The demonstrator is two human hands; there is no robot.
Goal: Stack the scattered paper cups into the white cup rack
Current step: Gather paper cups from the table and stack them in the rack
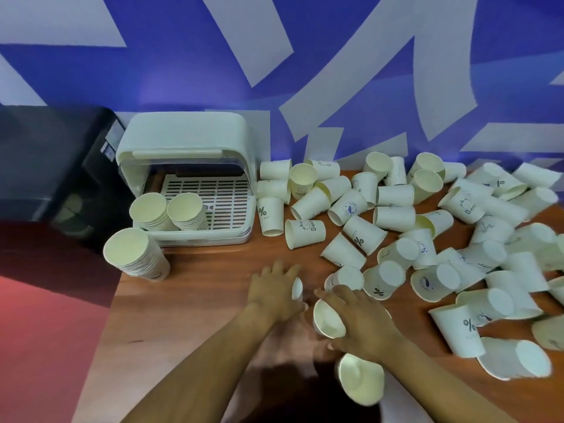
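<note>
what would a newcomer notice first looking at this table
First, the heap of loose paper cups strewn on their sides across the right half of the wooden table. Next, the white cup rack at the back left, lid up, with two nested stacks inside and a third stack standing on the table in front of it. Near the front, the left hand and right hand each grip a cup.

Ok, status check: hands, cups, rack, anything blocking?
Left hand and right hand each on a cup. Two stacks in white rack, third stack outside it. Loose cups cover the table's right; nothing blocks the rack.
</note>
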